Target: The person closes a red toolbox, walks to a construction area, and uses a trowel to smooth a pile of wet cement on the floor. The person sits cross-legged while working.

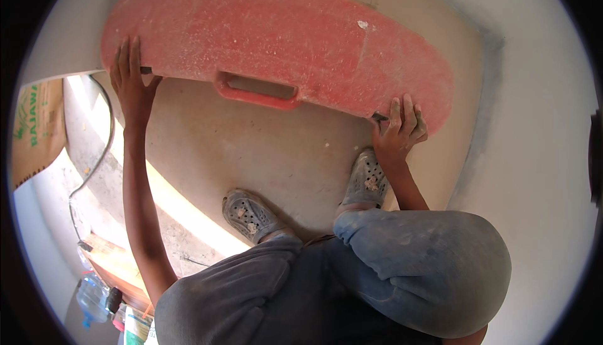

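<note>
Red panel (276, 31): lies beyond the person's feet, over the floor (282, 144), its long face toward the camera and its handle edge nearest the body; I cannot tell whether it rests flat or is propped at a tilt.
Left hand (130, 84): at the panel's left end, fingers laid along the face and a little apart, thumb out beside a dark clip (146, 70); whether it clamps the edge, I cannot tell.
Right hand (397, 132): near the right end, fingers spread and bent over the face, thumb beside the other dark clip (379, 117); the underside of its grip is hidden.
Slip risk: dust on the panel and right fingers could let the edge slide.
Pinch risk: if a clip shifts or the edge drops, a thumb beside it could get caught.
Foot risk: the right clog (364, 175) is near the edge, so a drop could hit the toes.
Panel parts: one handle (260, 98), two dark clips.
Footwear: two clogs, the second being the left clog (242, 210).
Left side: one printed sack (41, 128), one dark cord (110, 134), one clear bluish bottle (93, 298).
</note>
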Demonstrator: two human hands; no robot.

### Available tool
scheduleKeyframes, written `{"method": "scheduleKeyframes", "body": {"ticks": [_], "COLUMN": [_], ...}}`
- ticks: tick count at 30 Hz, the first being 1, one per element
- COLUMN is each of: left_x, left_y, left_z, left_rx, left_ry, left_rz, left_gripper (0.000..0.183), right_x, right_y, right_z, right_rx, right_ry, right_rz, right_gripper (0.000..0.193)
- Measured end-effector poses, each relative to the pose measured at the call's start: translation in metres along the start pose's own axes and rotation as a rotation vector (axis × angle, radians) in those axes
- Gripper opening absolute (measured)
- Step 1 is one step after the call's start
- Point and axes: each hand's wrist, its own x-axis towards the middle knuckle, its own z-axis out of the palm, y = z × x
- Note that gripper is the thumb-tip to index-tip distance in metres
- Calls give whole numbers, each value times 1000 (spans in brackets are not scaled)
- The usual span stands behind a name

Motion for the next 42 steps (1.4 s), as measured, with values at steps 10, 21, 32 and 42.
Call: {"method": "scheduleKeyframes", "body": {"ticks": [10,21,32,42], "left_x": [-1,-6,-10,-27], "left_y": [0,11,16,45], "left_z": [5,8,6,-16], "left_rx": [-70,-61,-119,-1474], "left_ry": [67,117,111,128], "left_rz": [4,-84,-90,-1086], "left_gripper": [96,96,97,93], "right_x": [-4,10,1,10], "right_y": [1,-15,10,104], "right_z": [-4,-4,-4,-15], "right_rx": [48,-11,85,1114], "right_ry": [-31,23,-190,-60], "right_rz": [-10,26,18,1146], "right_gripper": [75,80,76,64]}}
